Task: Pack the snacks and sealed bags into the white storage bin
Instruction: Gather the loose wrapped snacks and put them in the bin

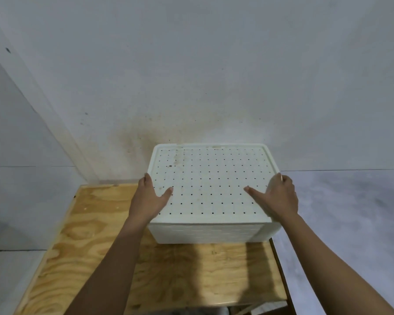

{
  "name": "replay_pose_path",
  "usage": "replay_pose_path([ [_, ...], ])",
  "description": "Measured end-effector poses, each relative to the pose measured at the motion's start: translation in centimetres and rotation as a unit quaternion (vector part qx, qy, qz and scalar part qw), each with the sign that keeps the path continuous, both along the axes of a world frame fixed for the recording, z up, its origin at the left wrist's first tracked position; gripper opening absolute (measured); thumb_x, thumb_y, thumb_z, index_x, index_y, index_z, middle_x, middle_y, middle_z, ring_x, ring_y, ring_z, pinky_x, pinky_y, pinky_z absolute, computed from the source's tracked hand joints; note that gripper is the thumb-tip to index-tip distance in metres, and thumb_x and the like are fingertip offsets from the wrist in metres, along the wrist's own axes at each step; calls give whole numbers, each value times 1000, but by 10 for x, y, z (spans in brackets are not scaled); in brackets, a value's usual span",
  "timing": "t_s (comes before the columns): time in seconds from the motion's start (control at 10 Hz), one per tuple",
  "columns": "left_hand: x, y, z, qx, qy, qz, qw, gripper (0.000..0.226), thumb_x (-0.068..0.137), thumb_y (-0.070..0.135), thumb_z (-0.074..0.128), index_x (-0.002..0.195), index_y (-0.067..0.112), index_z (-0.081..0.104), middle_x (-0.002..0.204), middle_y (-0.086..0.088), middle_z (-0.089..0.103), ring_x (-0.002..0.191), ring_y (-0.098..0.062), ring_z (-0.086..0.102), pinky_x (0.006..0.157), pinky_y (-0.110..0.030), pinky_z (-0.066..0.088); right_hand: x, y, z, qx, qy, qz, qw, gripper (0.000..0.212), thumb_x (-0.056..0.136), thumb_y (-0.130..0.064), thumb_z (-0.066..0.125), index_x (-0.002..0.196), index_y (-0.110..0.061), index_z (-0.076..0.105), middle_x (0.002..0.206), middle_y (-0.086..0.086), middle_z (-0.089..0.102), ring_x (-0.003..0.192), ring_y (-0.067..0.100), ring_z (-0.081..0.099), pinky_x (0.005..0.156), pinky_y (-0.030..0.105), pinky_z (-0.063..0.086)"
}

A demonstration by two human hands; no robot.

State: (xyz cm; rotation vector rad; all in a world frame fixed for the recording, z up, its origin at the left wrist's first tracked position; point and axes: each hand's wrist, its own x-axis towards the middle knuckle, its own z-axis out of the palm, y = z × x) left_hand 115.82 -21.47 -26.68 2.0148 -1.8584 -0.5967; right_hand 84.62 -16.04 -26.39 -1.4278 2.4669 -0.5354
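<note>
The white storage bin [205,234] stands on a plywood tabletop [82,235] against the wall. A white lid [210,178] dotted with small square holes covers it, so its inside is hidden. My left hand [149,198] grips the lid's left edge, thumb lying on top and fingers down the side. My right hand [279,196] grips the right edge the same way, thumb on top. No snacks or sealed bags show in the head view.
A stained white wall [191,76] rises right behind the bin. A wall corner runs down at the left. The table's right edge [280,269] drops to a grey floor [350,212]. Some blurred objects lie below the table's front edge.
</note>
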Motion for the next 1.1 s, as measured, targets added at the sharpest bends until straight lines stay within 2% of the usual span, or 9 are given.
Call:
replay_pose_path([
  [0.1,1,-4,-3,-1,-2,0,1000,95,82,62,48,148,10,3,154,-8,18,136,-27,32,102,-41,40,-2,-2,-3,2,7,2,1000,118,57,-83,55,140,-5,24,145,19,28,132,35,33,101,49,42],
  [0.2,-1,-4,-5,0,-12,4,1000,94,83,64,45,147,9,4,154,-9,17,138,-27,28,103,-40,41,-2,-6,-5,10,16,10,1000,119,61,-82,53,142,-2,20,147,21,25,135,35,29,106,48,36],
  [0.3,-7,0,-6,-39,-105,-33,993,80,89,61,31,148,10,9,158,-10,1,145,-24,-3,119,-41,8,4,-7,-9,54,70,45,995,104,77,-78,32,145,0,15,153,26,10,143,38,8,116,51,11],
  [0.4,-25,8,-9,-42,-132,-103,985,76,91,62,23,148,15,7,158,-5,-5,144,-20,-14,117,-43,-9,23,-3,-13,62,82,114,988,74,93,-59,20,149,-13,8,156,22,-1,145,35,-6,116,53,-2],
  [0.5,-57,22,-16,-11,-126,-162,979,72,90,65,18,148,27,-1,157,3,-13,143,-19,-19,115,-47,-15,49,1,-18,42,76,198,976,57,96,-50,20,148,-26,13,158,11,1,145,34,-7,115,54,-3],
  [0.7,-60,21,-15,-7,-136,-153,979,70,89,66,19,148,32,6,158,6,-7,144,-18,-15,116,-48,-11,49,-2,-14,51,77,211,973,55,93,-52,20,144,-32,20,158,4,7,145,30,-1,114,55,1],
  [0.9,-58,31,-10,-38,-123,-148,981,66,91,62,21,148,31,7,158,8,-3,144,-14,-12,117,-44,-10,54,7,-11,31,71,183,980,77,77,-63,-2,145,-33,20,158,-1,12,146,24,3,116,49,3],
  [1.0,-59,25,-21,-74,-121,-158,977,63,91,61,19,146,33,10,154,15,-12,144,-13,-12,116,-39,-11,60,6,-6,40,83,169,981,69,83,-59,4,142,-35,30,155,-3,23,144,20,17,115,43,15],
  [1.1,-52,1,-47,-207,-170,-159,950,60,90,63,9,144,37,16,156,9,-15,145,-15,-11,115,-37,-8,55,-2,-8,14,77,184,980,78,87,-60,2,106,-27,71,115,7,68,107,27,64,86,42,52],
])
